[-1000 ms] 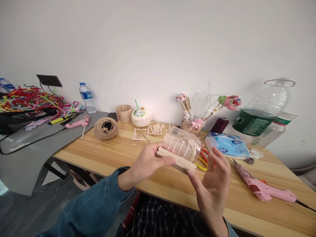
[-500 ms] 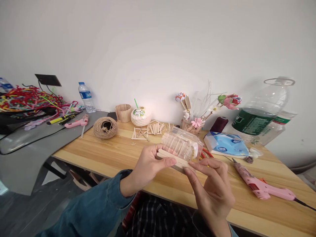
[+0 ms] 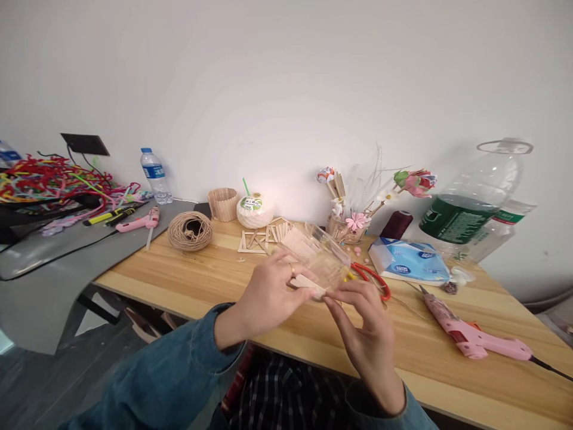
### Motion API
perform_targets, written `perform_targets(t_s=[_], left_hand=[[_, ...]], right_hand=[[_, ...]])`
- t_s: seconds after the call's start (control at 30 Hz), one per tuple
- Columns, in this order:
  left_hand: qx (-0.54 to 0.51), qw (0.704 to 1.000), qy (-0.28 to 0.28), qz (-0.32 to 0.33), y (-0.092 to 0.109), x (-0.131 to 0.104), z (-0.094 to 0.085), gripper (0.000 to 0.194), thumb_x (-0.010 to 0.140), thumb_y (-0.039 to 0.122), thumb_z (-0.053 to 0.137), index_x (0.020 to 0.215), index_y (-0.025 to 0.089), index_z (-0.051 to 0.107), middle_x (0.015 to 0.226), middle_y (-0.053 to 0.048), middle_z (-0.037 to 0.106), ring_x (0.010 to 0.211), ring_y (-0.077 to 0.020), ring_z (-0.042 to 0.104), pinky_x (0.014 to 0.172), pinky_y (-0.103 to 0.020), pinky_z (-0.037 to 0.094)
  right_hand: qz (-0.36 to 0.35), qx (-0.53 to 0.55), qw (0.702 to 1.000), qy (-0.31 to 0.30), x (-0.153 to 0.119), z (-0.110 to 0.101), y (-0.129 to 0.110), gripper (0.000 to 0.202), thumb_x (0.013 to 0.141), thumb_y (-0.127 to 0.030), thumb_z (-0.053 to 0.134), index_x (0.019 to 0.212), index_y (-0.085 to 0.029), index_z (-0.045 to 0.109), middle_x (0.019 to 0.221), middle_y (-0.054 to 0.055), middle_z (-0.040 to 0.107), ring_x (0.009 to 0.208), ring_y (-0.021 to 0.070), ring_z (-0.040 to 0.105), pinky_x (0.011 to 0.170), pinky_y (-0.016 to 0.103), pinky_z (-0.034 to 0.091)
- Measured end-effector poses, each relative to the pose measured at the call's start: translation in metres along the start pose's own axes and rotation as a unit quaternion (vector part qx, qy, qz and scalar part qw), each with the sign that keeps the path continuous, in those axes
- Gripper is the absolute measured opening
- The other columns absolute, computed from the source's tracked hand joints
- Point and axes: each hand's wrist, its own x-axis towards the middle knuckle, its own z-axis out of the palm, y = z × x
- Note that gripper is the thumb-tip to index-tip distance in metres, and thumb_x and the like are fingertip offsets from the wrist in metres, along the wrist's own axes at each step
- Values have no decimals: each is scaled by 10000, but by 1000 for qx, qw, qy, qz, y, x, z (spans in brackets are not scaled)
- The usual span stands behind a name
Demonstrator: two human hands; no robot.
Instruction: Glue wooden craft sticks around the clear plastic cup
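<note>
In front of me a clear plastic bottle piece [image 3: 333, 246] is tilted above the table, with a row of wooden craft sticks [image 3: 298, 240] along its side. My left hand [image 3: 271, 294] is closed around its near side. The left thumb presses on a pale craft stick [image 3: 308, 283] at the near edge. With thumb and forefinger together, my right hand [image 3: 364, 325] pinches the right end of that stick. The fingertips hide part of the stick and the bottle's lower edge.
Red-handled scissors [image 3: 373, 278] lie behind my right hand. A pink glue gun [image 3: 477, 340] and a tissue pack [image 3: 409, 261] are at right. Twine [image 3: 190, 232], loose sticks [image 3: 255, 241] and a wrapped coconut [image 3: 254, 212] stand left. A large bottle [image 3: 465, 218] leans at the back right.
The bottle piece has turned and tilted in my hands, its sticks now facing up more. My right hand has moved left, and more of the scissors shows.
</note>
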Motion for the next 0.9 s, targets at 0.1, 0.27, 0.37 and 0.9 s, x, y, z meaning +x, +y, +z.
perform_targets(t_s=[0.1, 0.27, 0.37, 0.9], left_hand=[[204, 968, -89, 112, -5, 9, -8, 107, 750, 161, 606, 692, 164, 696, 731, -35, 690, 756, -177, 618, 1049, -484, 260], [278, 927, -218, 127, -19, 11, -6, 156, 777, 172, 603, 639, 167, 677, 788, -31, 661, 857, -172, 613, 1096, -542, 107], [276, 917, -257, 129, -24, 9, 0, 167, 797, 210, 622, 644, 161, 667, 756, -24, 662, 921, -179, 601, 1107, -544, 66], [-93, 989, 107, -44, -62, 13, -6, 203, 828, 314, 561, 777, 151, 671, 785, -53, 726, 811, -184, 654, 838, -314, 488]], right_hand=[[1, -13, 999, -29, -8, -1, 5, 137, 818, -99, 594, 907, -203, 601, 873, 29, 610, 806, 142, 586, 694, 288, 490], [-41, -86, 995, 23, -5, -14, 10, 222, 786, -84, 624, 976, -196, 593, 909, 56, 611, 867, 184, 573, 767, 359, 473], [-63, -112, 991, -48, 2, -15, 14, 239, 806, -145, 621, 1036, -199, 579, 1003, 83, 603, 977, 223, 534, 834, 418, 458], [-51, -69, 992, -95, 1, -14, 25, 105, 864, -159, 534, 917, -214, 606, 848, 24, 672, 811, 162, 630, 744, 325, 520]])
